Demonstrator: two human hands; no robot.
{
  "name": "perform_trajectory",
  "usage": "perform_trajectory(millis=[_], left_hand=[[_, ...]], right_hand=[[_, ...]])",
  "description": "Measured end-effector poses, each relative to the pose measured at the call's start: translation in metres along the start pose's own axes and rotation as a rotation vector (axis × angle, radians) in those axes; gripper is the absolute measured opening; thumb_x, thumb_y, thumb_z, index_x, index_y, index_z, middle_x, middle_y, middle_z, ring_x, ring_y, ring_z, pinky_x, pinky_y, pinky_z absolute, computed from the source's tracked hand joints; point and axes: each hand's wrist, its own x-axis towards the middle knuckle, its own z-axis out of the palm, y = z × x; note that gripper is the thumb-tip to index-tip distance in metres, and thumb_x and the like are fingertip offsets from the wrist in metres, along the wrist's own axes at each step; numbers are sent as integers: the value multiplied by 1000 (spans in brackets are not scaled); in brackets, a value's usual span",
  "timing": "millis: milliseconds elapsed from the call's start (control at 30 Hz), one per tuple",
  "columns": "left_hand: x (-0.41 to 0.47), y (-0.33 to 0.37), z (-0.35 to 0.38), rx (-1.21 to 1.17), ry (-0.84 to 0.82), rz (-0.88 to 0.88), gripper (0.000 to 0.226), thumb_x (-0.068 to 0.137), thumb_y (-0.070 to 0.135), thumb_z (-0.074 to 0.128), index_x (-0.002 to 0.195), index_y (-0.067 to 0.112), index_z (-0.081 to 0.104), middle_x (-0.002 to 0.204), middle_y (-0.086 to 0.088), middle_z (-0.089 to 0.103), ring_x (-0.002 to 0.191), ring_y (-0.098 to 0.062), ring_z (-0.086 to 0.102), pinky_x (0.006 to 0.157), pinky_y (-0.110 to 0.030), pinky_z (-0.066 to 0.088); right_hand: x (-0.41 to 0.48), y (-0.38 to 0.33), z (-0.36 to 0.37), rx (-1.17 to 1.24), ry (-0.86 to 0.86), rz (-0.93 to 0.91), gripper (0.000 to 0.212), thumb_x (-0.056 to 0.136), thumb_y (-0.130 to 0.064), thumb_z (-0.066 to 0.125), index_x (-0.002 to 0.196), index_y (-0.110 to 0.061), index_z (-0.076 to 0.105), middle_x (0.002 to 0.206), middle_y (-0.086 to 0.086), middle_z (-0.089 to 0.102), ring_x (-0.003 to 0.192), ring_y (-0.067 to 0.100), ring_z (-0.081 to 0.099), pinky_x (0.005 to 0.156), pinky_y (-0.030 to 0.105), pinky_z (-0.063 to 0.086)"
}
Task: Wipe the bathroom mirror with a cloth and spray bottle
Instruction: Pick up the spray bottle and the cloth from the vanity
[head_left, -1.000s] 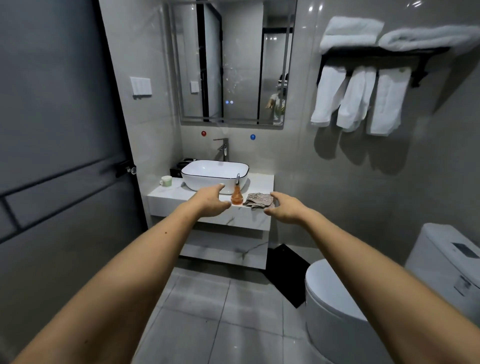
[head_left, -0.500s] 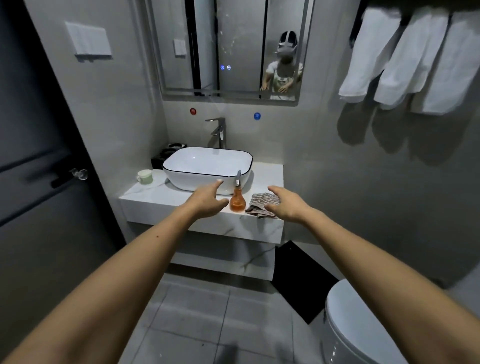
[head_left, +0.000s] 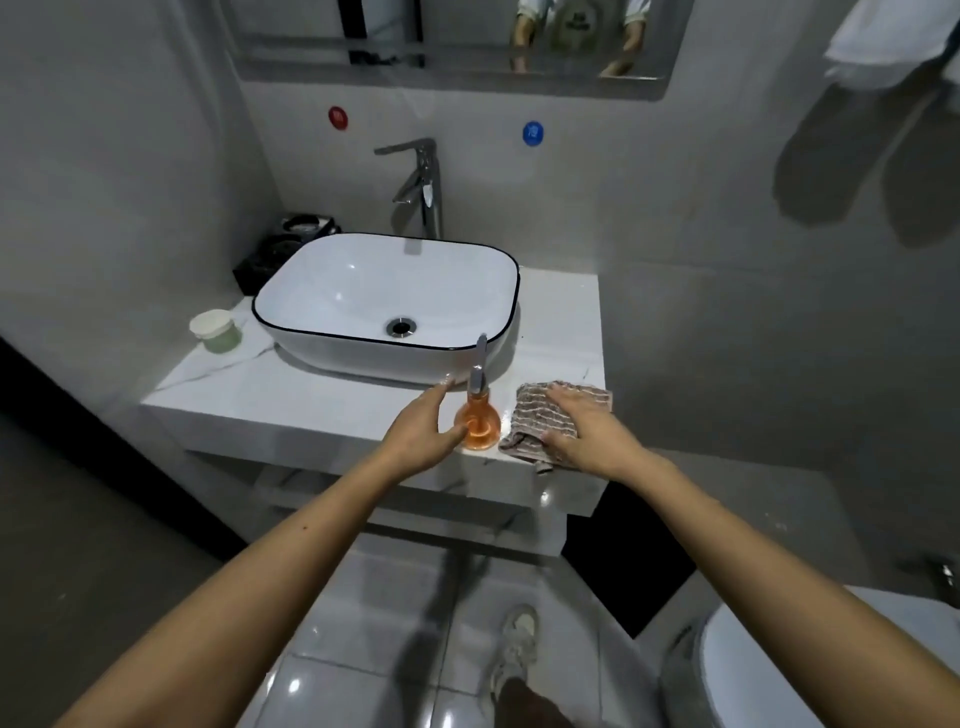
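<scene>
A small round orange spray bottle (head_left: 479, 423) with a silver nozzle stands at the front edge of the white marble counter (head_left: 291, 384). My left hand (head_left: 421, 431) is open around its left side, thumb touching the bottle's base, index finger stretched past it. A striped beige cloth (head_left: 535, 415) lies just right of the bottle. My right hand (head_left: 582, 426) rests flat on the cloth with fingers spread, not gripping it. Only the lower strip of the mirror (head_left: 457, 31) shows at the top, reflecting my arms.
A white basin (head_left: 337, 353) with a dark rim sits behind the bottle, under a chrome faucet (head_left: 421, 182). A pale green cup (head_left: 215, 330) and a black tray (head_left: 291, 244) stand at the left. White towels (head_left: 883, 47) hang at upper right; a toilet (head_left: 831, 670) is at lower right.
I have stepped closer to the counter and the view tilted down. My left hand reached the bottle's side, and my right hand moved forward onto the cloth.
</scene>
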Motion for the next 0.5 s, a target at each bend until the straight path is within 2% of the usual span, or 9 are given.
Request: perform_trajectory(millis=[100,233,333,400,467,500], left_hand=[[47,-12,18,-86,-26,-37,64,86,30,58,142,17,29,149,-9,38,134,-27,38,104,-35,33],[94,-21,38,-224,-36,-146,61,81,41,61,134,21,39,136,-8,52,122,-26,50,92,-29,38],[122,-30,50,-220,-74,-178,57,76,43,67,123,19,46,106,-2,62,96,-18,59,80,-27,43],[133,-31,55,-203,-119,-152,38,77,36,68,107,24,47,80,4,56,72,-8,54,67,-19,41],[144,-27,58,-228,-117,-99,25,78,35,67,95,33,48,65,4,49,53,-4,50,54,-15,39],[149,-23,58,-144,-72,-33,15,82,29,63,90,31,50,60,2,48,46,-3,51,50,-16,40]], right_hand=[[47,31,10,31,-51,28,62,91,-28,53,144,-18,24,153,3,20,137,22,27,115,37,18],[96,69,20,85,-116,58,60,91,-25,53,143,-14,28,152,6,26,139,19,23,113,29,18],[124,87,28,85,-164,108,57,92,-25,53,142,-11,31,150,6,30,137,21,27,112,29,21],[139,98,35,99,-160,131,54,91,-25,54,140,-12,33,147,7,34,135,23,29,110,31,23],[151,106,40,85,-202,150,58,93,-26,50,144,-13,25,152,6,23,139,21,21,111,30,16],[156,110,43,90,-217,173,59,94,-27,48,145,-13,21,154,5,18,140,20,16,112,29,13]])
